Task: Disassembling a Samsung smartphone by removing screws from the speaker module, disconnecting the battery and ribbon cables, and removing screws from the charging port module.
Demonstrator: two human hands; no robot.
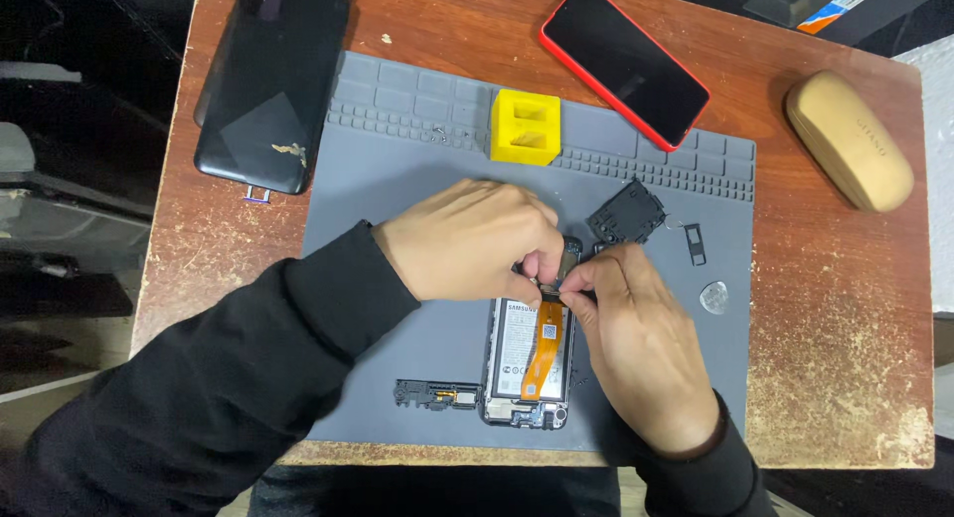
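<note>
On the grey mat (pixel 397 179), past the black back cover (pixel 270 80), the left hand (pixel 467 241) and right hand (pixel 636 348) pinch fingers shut on a small part above the opened phone (pixel 527 363), yellow block (pixel 526 127), red phone (pixel 624 62), tan case (pixel 848 139) beyond.

Two hands are at work, the left hand (pixel 467 241) and the right hand (pixel 636 353). Three phones are here: one opened phone (pixel 527 363) with an orange ribbon cable (pixel 542 350), one black phone back (pixel 273 80), one red-edged phone (pixel 624 62). There is one grey mat (pixel 417 169), one yellow block (pixel 526 126), one tan case (pixel 848 139), one clear pick (pixel 713 297), and two loose black parts: a cover plate (pixel 626 215) and a small board (pixel 429 394).
</note>
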